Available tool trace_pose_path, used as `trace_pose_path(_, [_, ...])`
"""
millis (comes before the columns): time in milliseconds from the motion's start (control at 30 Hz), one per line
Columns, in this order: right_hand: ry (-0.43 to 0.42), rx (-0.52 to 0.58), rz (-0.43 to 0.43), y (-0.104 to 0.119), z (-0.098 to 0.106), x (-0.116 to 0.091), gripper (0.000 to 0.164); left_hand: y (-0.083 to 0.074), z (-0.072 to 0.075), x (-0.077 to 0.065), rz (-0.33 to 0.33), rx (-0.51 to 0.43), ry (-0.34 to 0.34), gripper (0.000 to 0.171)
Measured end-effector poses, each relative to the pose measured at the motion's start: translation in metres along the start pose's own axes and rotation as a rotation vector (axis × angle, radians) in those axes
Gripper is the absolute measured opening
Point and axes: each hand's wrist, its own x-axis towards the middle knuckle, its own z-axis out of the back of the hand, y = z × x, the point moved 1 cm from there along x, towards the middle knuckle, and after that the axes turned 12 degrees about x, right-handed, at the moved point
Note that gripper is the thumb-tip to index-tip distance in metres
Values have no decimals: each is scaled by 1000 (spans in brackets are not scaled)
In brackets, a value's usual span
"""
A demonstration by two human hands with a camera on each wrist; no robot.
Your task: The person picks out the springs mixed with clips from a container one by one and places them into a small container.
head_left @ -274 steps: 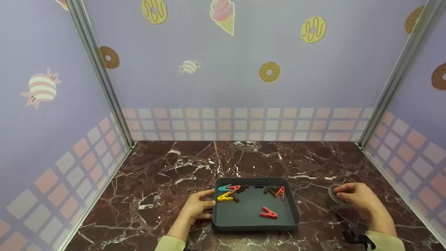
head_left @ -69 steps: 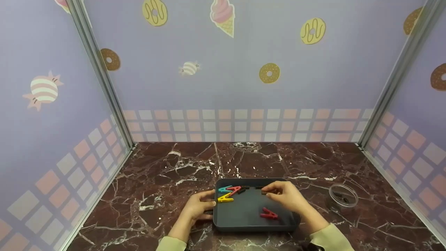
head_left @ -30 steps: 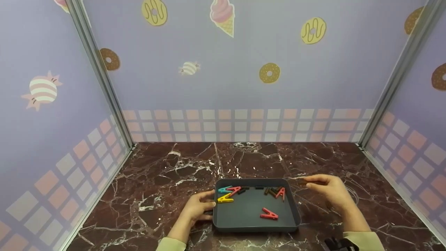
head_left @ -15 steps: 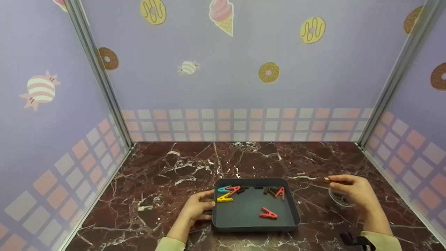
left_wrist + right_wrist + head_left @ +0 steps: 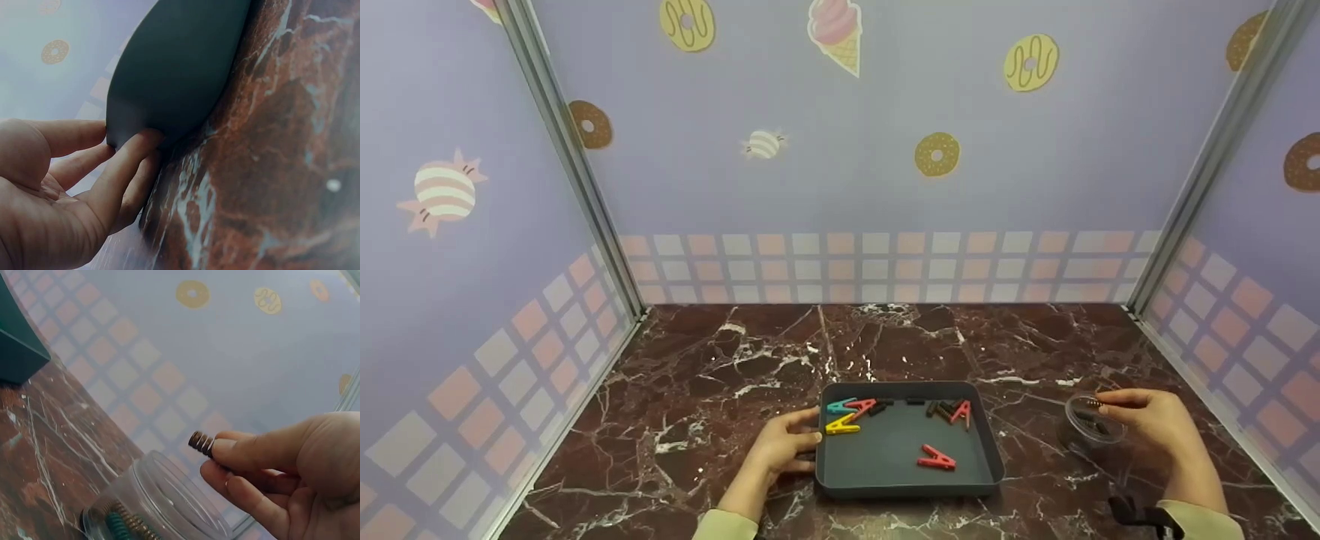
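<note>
My right hand (image 5: 1159,424) pinches a dark brown coil spring (image 5: 201,444) between thumb and fingers, just above the rim of a clear round jar (image 5: 1099,442). Several coil springs (image 5: 132,523) lie inside the jar. On the left, the fingers of my left hand (image 5: 780,442) rest against the side wall of a dark grey tray (image 5: 911,492). In the tray, blue, red and yellow clips (image 5: 842,425) lie at the back left, with dark springs (image 5: 877,409) beside them. More springs (image 5: 939,409) and a red clip (image 5: 962,412) lie at the back right. Another red clip (image 5: 937,458) lies nearer the front.
Both stand on a dark red marbled tabletop (image 5: 735,375). Patterned walls (image 5: 877,187) enclose the back and both sides, with metal posts (image 5: 1204,165) at the rear corners. The jar stands to the right of the tray.
My right hand has moved right from the tray to above the jar, carrying a spring. A spring beside the yellow clip in the oldest frame is gone. My left hand has stayed put.
</note>
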Motion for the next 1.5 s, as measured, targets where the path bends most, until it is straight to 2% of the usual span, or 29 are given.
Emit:
trace_pose_path(300, [41, -56, 0, -1, -5, 5, 32, 1, 1, 1, -8, 4, 1, 58])
trace_pose_path(500, [66, -47, -5, 1, -8, 4, 38, 0, 1, 1, -5, 12, 9, 57])
trace_pose_path(767, [55, -2, -21, 6, -9, 2, 48, -1, 1, -1, -6, 28, 6, 57])
trace_pose_path(967, [29, 38, -20, 10, -11, 1, 44, 0, 1, -1, -5, 21, 8, 58])
trace_pose_path(1200, [-7, 22, 22, 16, -18, 1, 41, 1, 1, 1, -7, 19, 3, 57])
trace_pose_path(1500, [-7, 47, 51, 25, -28, 3, 40, 1, 1, 1, -2, 14, 3, 58])
